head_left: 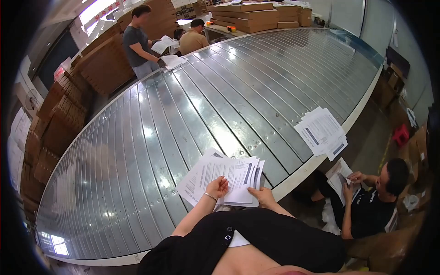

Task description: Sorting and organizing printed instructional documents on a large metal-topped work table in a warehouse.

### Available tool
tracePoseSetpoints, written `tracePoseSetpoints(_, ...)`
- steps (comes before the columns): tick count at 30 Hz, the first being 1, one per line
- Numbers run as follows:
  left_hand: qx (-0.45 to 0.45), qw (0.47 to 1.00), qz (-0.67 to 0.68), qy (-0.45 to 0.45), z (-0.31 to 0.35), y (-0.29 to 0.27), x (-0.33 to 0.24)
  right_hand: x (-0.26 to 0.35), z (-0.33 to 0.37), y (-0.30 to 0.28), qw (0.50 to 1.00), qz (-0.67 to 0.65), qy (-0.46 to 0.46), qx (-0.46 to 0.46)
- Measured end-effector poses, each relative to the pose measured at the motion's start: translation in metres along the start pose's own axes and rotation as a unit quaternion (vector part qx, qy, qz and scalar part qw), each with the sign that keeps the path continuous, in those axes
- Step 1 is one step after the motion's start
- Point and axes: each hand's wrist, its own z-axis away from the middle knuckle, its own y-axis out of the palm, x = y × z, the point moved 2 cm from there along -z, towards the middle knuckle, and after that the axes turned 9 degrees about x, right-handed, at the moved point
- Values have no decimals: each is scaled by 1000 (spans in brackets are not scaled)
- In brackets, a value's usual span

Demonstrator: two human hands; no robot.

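Observation:
A fanned stack of printed paper sheets [238, 176] lies at the near edge of the metal slatted table [151, 151], right before me. My right hand [261, 196] grips the lower right corner of the stack, thumb on top. Over the left part of the same sheets rests my left hand [217, 187], its fingers curled in with nothing visible in them; a bracelet circles that wrist. More sheets [195, 183] spread out beneath, toward the left. Another loose pile of printed sheets [321, 132] sits farther right on the table.
At right, a seated person [376, 197] handles papers beside the table's pale rim [298, 176]. Across the table, a standing person [140, 46] holds sheets near another seated person [192, 39]. Cardboard stacks [103, 62] line the left; flat cartons [245, 18] lie at the back. A red stool [401, 135] stands at right.

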Motion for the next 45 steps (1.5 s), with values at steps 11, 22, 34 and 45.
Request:
tracePoseSetpoints(11, 250, 941, 15, -227, 90, 36, 60, 24, -13, -6, 984, -69, -126, -108)
tracePoseSetpoints(22, 23, 990, 67, 123, 13, -34, 25, 14, 20, 6, 999, 30, -10, 20)
tracePoseSetpoints(34, -36, 964, 46, 261, 24, -62, -63, -3, 11, -114, 965, -87, -80, -236)
tracePoseSetpoints(45, 30, 955, -120, 271, 60, -26, -53, 44, 45, -113, 655, 550, -80, -511)
